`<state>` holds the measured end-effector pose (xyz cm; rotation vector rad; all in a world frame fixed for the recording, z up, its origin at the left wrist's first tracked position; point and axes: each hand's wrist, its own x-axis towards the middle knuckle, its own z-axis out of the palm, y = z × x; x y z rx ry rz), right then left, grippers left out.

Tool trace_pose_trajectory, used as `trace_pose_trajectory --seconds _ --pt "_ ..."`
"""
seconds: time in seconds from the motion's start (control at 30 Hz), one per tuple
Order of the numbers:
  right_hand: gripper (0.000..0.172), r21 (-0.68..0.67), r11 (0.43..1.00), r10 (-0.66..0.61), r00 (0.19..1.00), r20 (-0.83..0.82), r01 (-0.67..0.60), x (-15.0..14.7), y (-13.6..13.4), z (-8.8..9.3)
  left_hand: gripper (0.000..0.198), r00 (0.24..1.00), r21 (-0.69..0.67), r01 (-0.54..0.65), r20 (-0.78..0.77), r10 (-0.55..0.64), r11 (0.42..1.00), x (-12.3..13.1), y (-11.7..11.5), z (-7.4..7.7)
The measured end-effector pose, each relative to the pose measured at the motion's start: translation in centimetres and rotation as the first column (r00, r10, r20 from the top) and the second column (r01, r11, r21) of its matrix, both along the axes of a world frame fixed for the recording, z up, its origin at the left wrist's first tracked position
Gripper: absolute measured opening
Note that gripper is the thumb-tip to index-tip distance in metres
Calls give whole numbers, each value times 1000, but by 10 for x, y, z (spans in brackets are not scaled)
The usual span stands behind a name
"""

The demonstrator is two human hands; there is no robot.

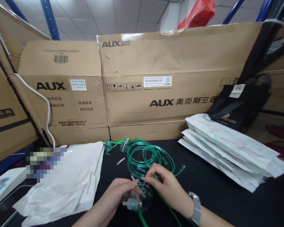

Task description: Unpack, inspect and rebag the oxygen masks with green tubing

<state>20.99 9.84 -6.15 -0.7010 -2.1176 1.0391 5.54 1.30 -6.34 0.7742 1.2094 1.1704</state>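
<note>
My left hand grips a clear oxygen mask from its left side, thumb on top. The mask has a pale green connector pointing left. At the mask's upper edge, the thumb and forefinger of my right hand are pinched together on a green elastic strap, which runs down toward the table's near edge. The fingertips partly hide the pinched spot. A small metal strip shows just beyond my left fingertips. Behind my hands lies a coil of green tubing.
Another metal strip and clear mask parts with green straps lie farther back. White packages are at left, a stack of white packages at right. Cardboard boxes wall the back; a black bag stands right.
</note>
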Motion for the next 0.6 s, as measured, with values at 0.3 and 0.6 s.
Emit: trace_pose_trajectory --seconds 0.3,0.6 --pt "10 429 898 78 995 68 -100 2 -5 -7 27 995 -78 -21 96 29 997 0 -1 -9" --pt "9 614 784 55 995 77 -91 -1 -8 -9 23 986 -97 -31 158 46 995 0 2 -10"
